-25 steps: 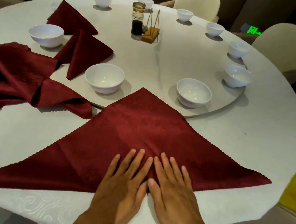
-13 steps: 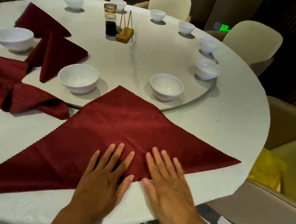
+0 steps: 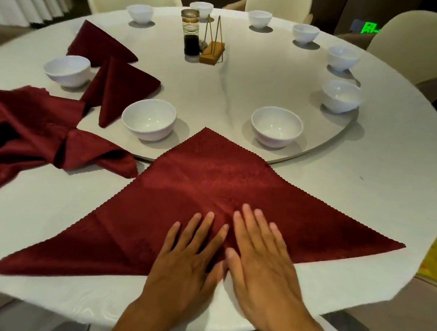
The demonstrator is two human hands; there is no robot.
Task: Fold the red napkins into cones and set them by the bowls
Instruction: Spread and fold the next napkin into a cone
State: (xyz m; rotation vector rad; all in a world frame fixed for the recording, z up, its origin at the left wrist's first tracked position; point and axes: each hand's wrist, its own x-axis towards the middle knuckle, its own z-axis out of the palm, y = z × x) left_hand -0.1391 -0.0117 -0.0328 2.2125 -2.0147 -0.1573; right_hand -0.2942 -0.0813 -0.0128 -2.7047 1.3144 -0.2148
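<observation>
**Both hands flat on triangle-folded napkin, near desk edge**

Left hand and right hand: both palm-down, fingers straight and slightly spread, pressing on the dark red cloth napkin folded into a wide triangle. No grip, nothing pinched. Hands sit side by side at the middle of the triangle's long edge, thumbs nearly touching.

Triangle napkin lies flat on the round desk with white tablecloth. Long folded edge runs along the near desk rim; the apex points away and overlaps the rim of the grey round turntable. The apex lands between two white round bowls: left near bowl and right near bowl, touching neither.

Two finished red napkin cones on the turntable, left side: front cone lies between the left near bowl and a further white bowl at far left; rear cone lies behind it.

Loose pile of unfolded red napkins on the desk at left, just beside the triangle's left edge; can't tell whether they touch.

More white bowls ring the turntable's far and right rim. Centre-back: glass bottle with dark liquid just beside a wooden-base holder with thin metal frame. Cream upholstered chairs stand around the far side.
</observation>
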